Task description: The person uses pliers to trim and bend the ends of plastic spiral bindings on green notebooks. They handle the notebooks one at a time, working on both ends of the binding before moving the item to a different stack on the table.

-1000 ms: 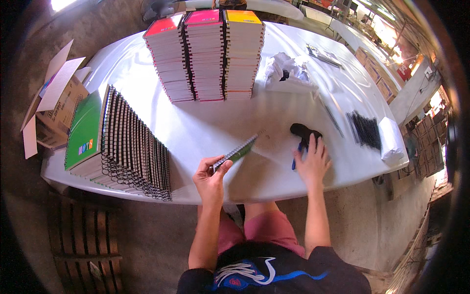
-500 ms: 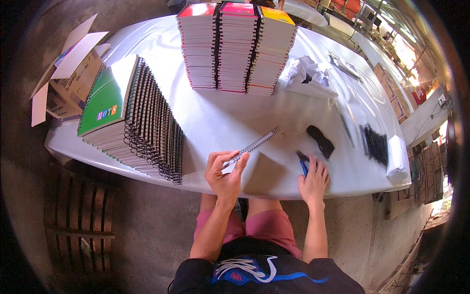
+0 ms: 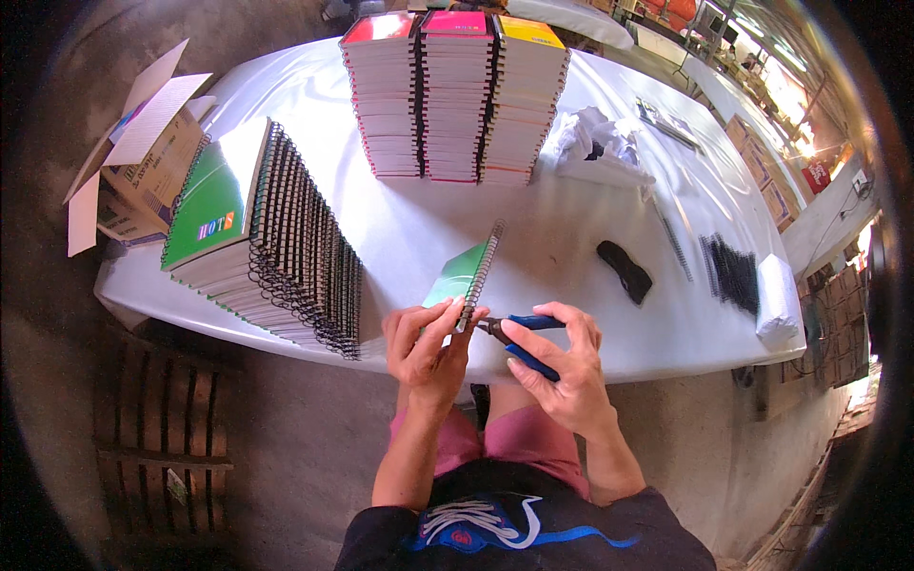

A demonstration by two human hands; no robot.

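Note:
My left hand (image 3: 425,354) grips a green spiral-bound notebook (image 3: 459,271) near its lower end, at the table's front edge. The notebook is tilted, with its wire coil (image 3: 487,259) along the right side. In my right hand (image 3: 569,376) are blue-handled pliers (image 3: 535,343), their handles spread apart. The dark jaws of the pliers are at the lower end of the coil, beside my left fingertips. Whether the jaws touch the wire, I cannot tell.
Stacked green notebooks (image 3: 257,243) stand at the left, by an open cardboard box (image 3: 148,176). Tall notebook stacks (image 3: 447,105) rise at the back. Rightward lie a black elongated object (image 3: 625,271), black coils (image 3: 730,273), a white roll (image 3: 778,297) and crumpled white plastic (image 3: 600,147).
My right hand has picked the pliers up off the table and brought them left to the coil's lower end. My left hand has turned the notebook, so its green cover now shows.

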